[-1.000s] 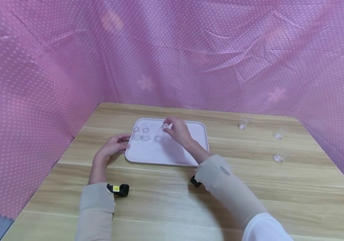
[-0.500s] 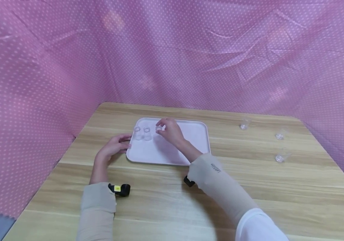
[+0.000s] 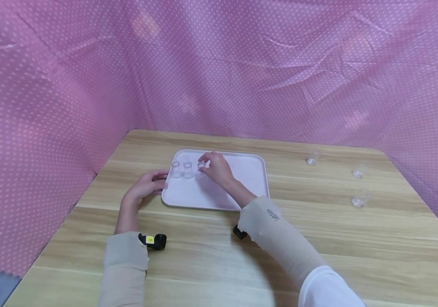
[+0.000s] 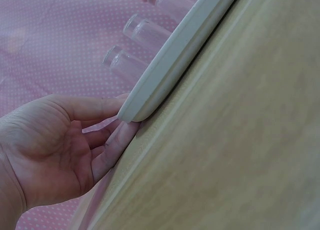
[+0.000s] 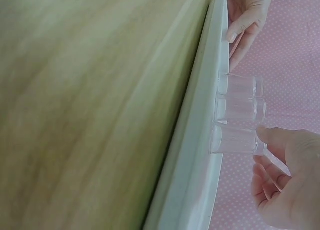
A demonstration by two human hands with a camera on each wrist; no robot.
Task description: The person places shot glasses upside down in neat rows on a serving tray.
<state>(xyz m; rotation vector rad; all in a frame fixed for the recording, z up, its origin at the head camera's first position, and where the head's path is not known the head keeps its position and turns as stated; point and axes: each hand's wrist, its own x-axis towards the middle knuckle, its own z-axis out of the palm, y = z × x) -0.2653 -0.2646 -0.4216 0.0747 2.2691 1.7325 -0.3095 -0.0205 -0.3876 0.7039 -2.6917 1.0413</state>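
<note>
In the head view, my right hand [image 3: 218,170] pinches the top end of a clear shot glass [image 3: 201,164], which stands upside down on a white tray [image 3: 219,200]. Its thumb touches that end in the right wrist view. To its left stand two more upturned shot glasses, a middle one [image 3: 188,169] and an outer one [image 3: 175,169]. My left hand [image 3: 146,186] grips the tray's left edge. Seen from the left wrist, its thumb and fingers [image 4: 112,147] lie on either side of the rim.
Three more shot glasses stand on the wooden table [image 3: 188,264] at the right: a back one [image 3: 312,159], a middle one [image 3: 358,172] and a front one [image 3: 358,199]. A pink dotted cloth [image 3: 242,76] hangs around the table.
My right hand has moved left and brought its shot glass down onto the tray beside the other two. The left hand stays at the tray's edge.
</note>
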